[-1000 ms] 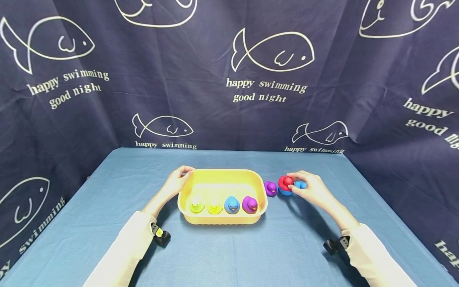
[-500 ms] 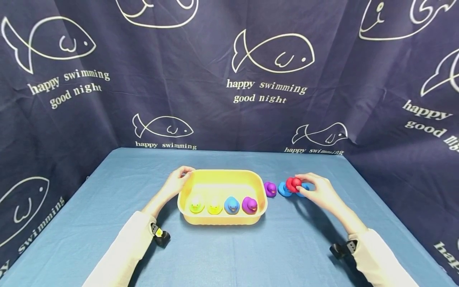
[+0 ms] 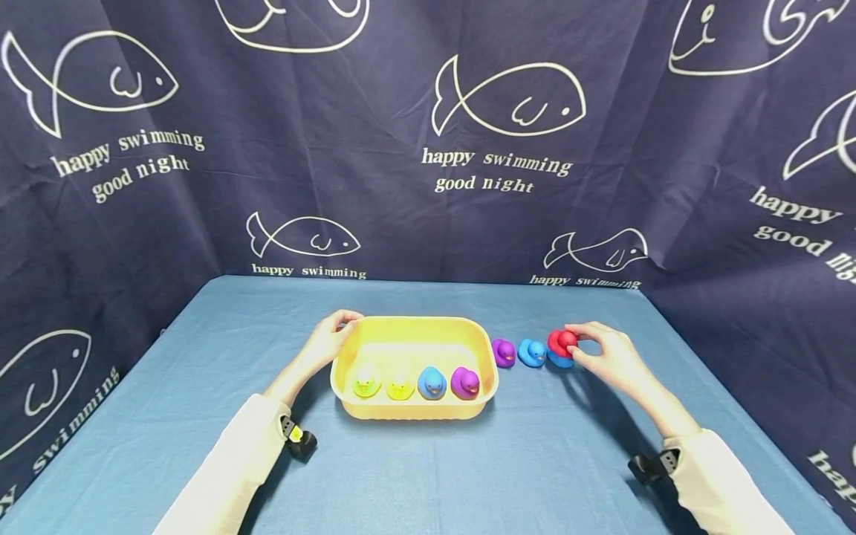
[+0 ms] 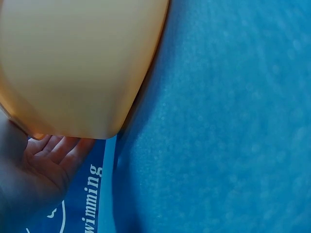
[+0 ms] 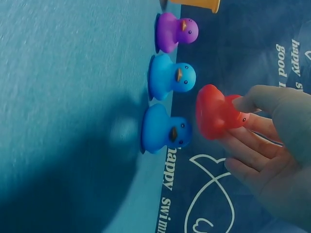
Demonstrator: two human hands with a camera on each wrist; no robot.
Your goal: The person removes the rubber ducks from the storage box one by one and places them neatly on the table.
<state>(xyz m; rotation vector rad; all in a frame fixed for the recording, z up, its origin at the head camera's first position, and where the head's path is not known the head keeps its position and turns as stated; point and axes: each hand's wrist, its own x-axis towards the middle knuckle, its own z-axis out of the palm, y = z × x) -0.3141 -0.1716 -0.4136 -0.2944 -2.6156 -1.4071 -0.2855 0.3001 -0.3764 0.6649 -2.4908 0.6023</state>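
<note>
My right hand [image 3: 611,357] pinches a red rubber duck [image 5: 211,114] between thumb and fingers. The red duck hangs just above a blue rubber duck [image 5: 158,128], apart from it in the right wrist view. Left of that stand another blue duck [image 3: 532,354] and a purple duck [image 3: 504,353], in a row on the table. My left hand [image 3: 328,338] grips the left end of a yellow plastic basin [image 3: 414,410]; its fingers go behind the wall in the left wrist view. Inside the basin, along the near side, sit two yellow ducks [image 3: 400,386], a blue duck [image 3: 432,383] and a purple duck [image 3: 465,383].
Blue cloth [image 3: 428,475] covers the table. A dark fabric backdrop [image 3: 401,163] with white fish drawings and lettering encloses its back and sides. The row of ducks begins close to the basin's right end.
My right hand has moved right with the red duck, from over the nearer blue duck to over the rightmost one. The left hand and the basin have stayed put.
</note>
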